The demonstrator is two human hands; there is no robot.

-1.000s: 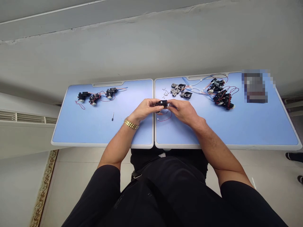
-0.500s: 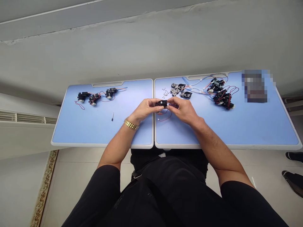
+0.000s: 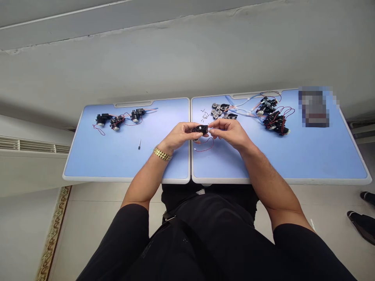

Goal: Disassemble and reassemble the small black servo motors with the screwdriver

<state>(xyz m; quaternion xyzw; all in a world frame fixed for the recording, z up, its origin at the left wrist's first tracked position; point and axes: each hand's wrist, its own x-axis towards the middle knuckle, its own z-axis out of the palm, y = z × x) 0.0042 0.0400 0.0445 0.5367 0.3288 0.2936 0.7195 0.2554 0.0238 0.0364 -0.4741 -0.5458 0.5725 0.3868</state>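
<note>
My left hand (image 3: pixel 184 133) grips a small black plastic housing (image 3: pixel 201 129) above the seam between the two tables. A thin red wire (image 3: pixel 209 147) with a white connector hangs below it. My right hand (image 3: pixel 227 132) is at the housing's right end, thumb and fingertips pinched together; what is between them is too small to make out. Just beyond the hands lie several small screws (image 3: pixel 204 115), round silver-and-black parts (image 3: pixel 216 111) and black shell pieces (image 3: pixel 231 116), the latter partly hidden by my right hand.
Wired black motor units (image 3: pixel 117 121) lie on the left table, with a small screwdriver (image 3: pixel 139 144) nearer me. More wired black units (image 3: pixel 274 119) are on the right table, beside a blurred dark object (image 3: pixel 315 107). A wall runs behind. A person's shoes (image 3: pixel 361 224) show at right.
My right hand has shifted slightly right and its fingers have drawn back a little from the housing's end. The hanging red wire has swung slightly. My left hand stays in place.
</note>
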